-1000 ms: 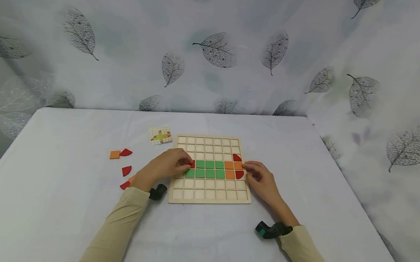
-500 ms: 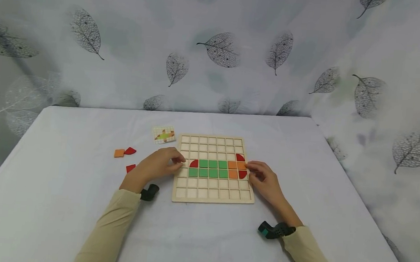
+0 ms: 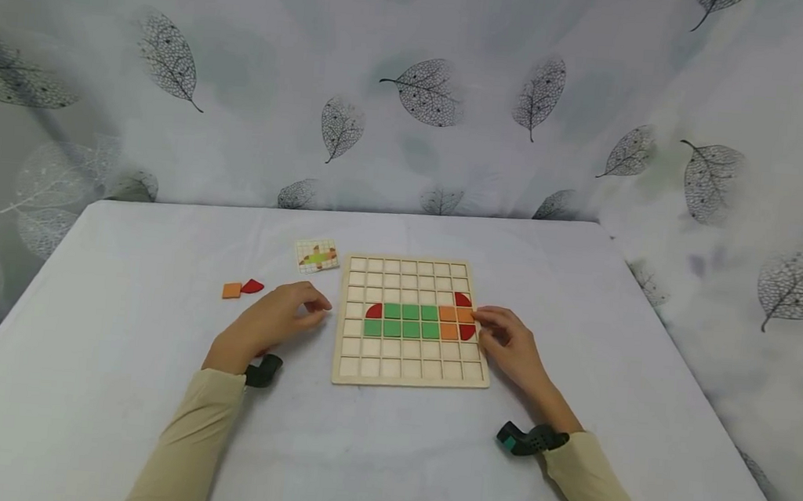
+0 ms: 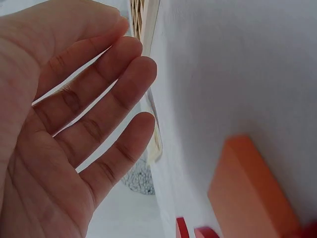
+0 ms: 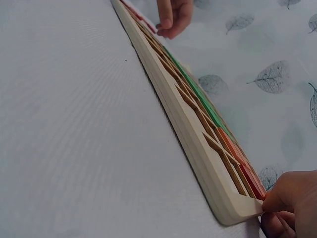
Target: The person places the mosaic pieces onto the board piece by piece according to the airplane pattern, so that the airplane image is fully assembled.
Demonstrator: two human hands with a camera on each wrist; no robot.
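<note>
My left hand [image 3: 272, 320], fingers relaxed and holding nothing, hovers left of the wooden grid board [image 3: 411, 382]. In the left wrist view an orange tile [image 4: 245, 191] lies near that hand. My right hand [image 3: 510, 344] grips the board's right edge, thumb and forefinger at the rim beside the orange and red pieces. Two rows of green squares [image 3: 401, 328] fill the board's middle. A red quarter-circle [image 3: 374, 310] sits at their upper left end. Orange squares [image 3: 447, 314] adjoin them on the right, with red quarter-circles [image 3: 467, 332] above and below.
A pattern card [image 3: 317, 256] lies behind the board's left corner. Farther left, a loose orange square [image 3: 231, 291] touches a red quarter-circle piece [image 3: 252, 287]. Black cameras [image 3: 533, 440] are strapped at both wrists. A leaf-printed cloth [image 3: 421, 95] hangs behind the white table [image 3: 370, 468].
My left hand has let go of the red quarter-circle in the grid and moved left, off the board. My right hand stays at the right edge.
</note>
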